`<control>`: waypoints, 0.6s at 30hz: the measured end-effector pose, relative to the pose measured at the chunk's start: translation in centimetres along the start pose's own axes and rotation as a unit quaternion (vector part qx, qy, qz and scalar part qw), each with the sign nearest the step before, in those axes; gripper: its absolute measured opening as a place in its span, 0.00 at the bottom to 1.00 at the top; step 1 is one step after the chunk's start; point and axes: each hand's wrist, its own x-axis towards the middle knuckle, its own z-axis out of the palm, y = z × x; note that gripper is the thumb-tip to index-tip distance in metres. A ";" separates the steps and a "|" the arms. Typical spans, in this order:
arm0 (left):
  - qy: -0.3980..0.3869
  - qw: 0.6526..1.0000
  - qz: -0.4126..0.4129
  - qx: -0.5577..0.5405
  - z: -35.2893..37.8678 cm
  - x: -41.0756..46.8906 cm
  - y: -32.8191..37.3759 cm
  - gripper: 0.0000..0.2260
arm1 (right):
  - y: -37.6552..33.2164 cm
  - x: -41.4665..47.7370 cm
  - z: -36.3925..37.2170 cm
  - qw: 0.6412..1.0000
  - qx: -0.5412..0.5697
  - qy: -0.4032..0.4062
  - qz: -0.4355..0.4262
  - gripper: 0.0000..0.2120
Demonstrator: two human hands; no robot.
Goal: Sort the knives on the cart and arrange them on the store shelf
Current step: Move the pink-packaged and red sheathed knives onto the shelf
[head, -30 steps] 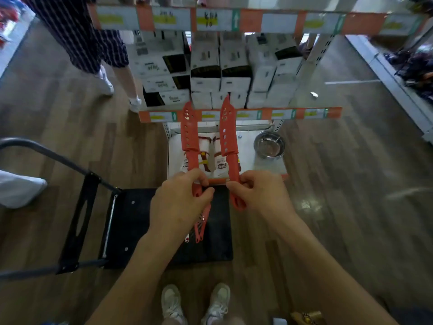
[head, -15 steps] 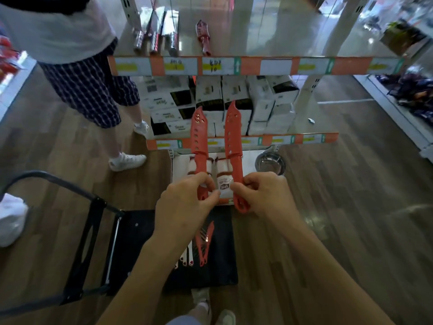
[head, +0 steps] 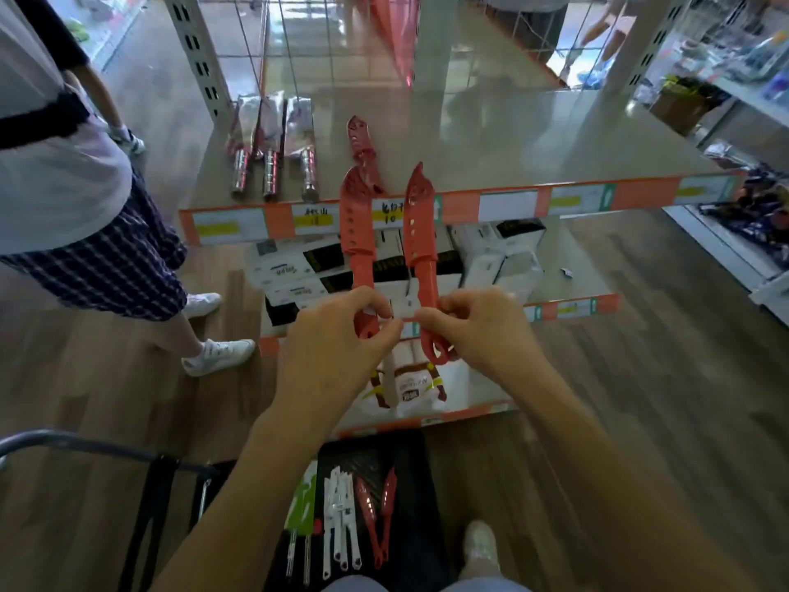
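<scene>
Head view: the left hand (head: 337, 335) pinches the handle of one sheathed red knife (head: 356, 224), and the right hand (head: 482, 331) grips a second red knife (head: 420, 224). Both knives point up in front of the top shelf (head: 512, 155). A third red knife (head: 360, 143) and wrapped cleavers (head: 273, 138) already lie there. On the cart (head: 410, 455) are green, white and red knives (head: 339, 519), so I judge much is left.

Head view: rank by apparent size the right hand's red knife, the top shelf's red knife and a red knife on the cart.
1. Right-hand knife: clearly largest.
2. Cart knife: shorter.
3. Shelf knife: looks smallest, but it lies farther off and its handle is partly hidden, so second and third are unsure.
</scene>
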 end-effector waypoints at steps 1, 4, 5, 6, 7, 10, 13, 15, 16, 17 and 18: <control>0.005 1.000 0.002 0.009 0.0 0.9 0.2 0.05 | -0.2 1.1 -0.4 1.000 -0.001 0.002 0.000 0.12; 0.011 1.000 -0.014 0.020 0.4 3.6 0.7 0.04 | -0.8 4.7 -1.7 1.000 0.006 0.004 -0.012 0.13; 0.011 1.000 -0.023 0.013 0.5 4.6 0.9 0.04 | -1.0 6.0 -2.1 1.000 0.007 0.005 -0.016 0.14; 0.012 0.999 -0.032 0.009 0.7 5.5 1.1 0.04 | -1.2 7.2 -2.6 1.000 0.006 0.006 -0.020 0.14; 0.016 0.999 -0.037 0.006 0.8 6.5 1.4 0.04 | -1.3 8.5 -3.0 1.000 -0.001 0.004 -0.027 0.14; 0.048 0.998 -0.045 -0.019 1.4 9.4 2.0 0.03 | -1.9 12.0 -4.2 0.999 -0.025 -0.015 -0.039 0.15; 0.073 0.995 -0.067 -0.017 1.5 12.2 2.6 0.04 | -2.4 15.8 -4.7 0.998 0.011 -0.059 -0.006 0.13; 0.075 0.994 -0.076 -0.016 1.5 14.0 2.8 0.04 | -2.7 18.1 -4.5 0.996 0.031 -0.086 0.007 0.13; 0.072 0.994 -0.081 -0.019 1.6 14.7 2.8 0.04 | -2.9 19.1 -4.3 0.994 0.045 -0.096 0.002 0.14; 0.069 0.993 -0.088 -0.030 1.6 15.3 2.8 0.04 | -2.9 20.0 -4.1 0.993 0.065 -0.100 -0.009 0.14; 0.066 0.992 -0.095 -0.040 1.7 15.9 2.7 0.04 | -2.8 20.8 -3.9 0.991 0.086 -0.100 -0.020 0.15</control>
